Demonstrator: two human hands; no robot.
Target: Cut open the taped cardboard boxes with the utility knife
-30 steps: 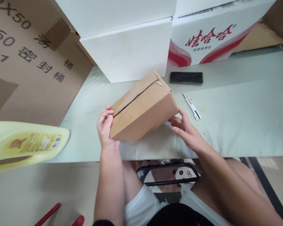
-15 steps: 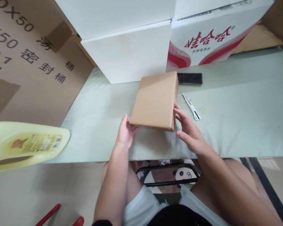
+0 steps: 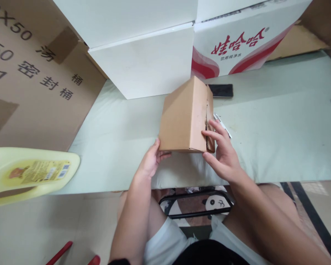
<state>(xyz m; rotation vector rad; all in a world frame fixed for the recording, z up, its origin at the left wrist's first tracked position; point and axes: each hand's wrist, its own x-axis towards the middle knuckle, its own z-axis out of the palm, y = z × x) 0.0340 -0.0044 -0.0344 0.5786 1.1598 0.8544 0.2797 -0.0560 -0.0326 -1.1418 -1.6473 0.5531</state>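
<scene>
Two bare hands attend to a brown cardboard box (image 3: 176,119) just in front of the white carton (image 3: 143,64), over the pale green tabletop (image 3: 278,129): the left hand (image 3: 149,161) grips its near corner, thumb at the side and fingers beneath, while the right hand (image 3: 225,154), fingers loosely spread, touches its seamed face. A black phone (image 3: 223,90) and a white utility knife (image 3: 223,127), both partly hidden, lie right of the white carton.
</scene>
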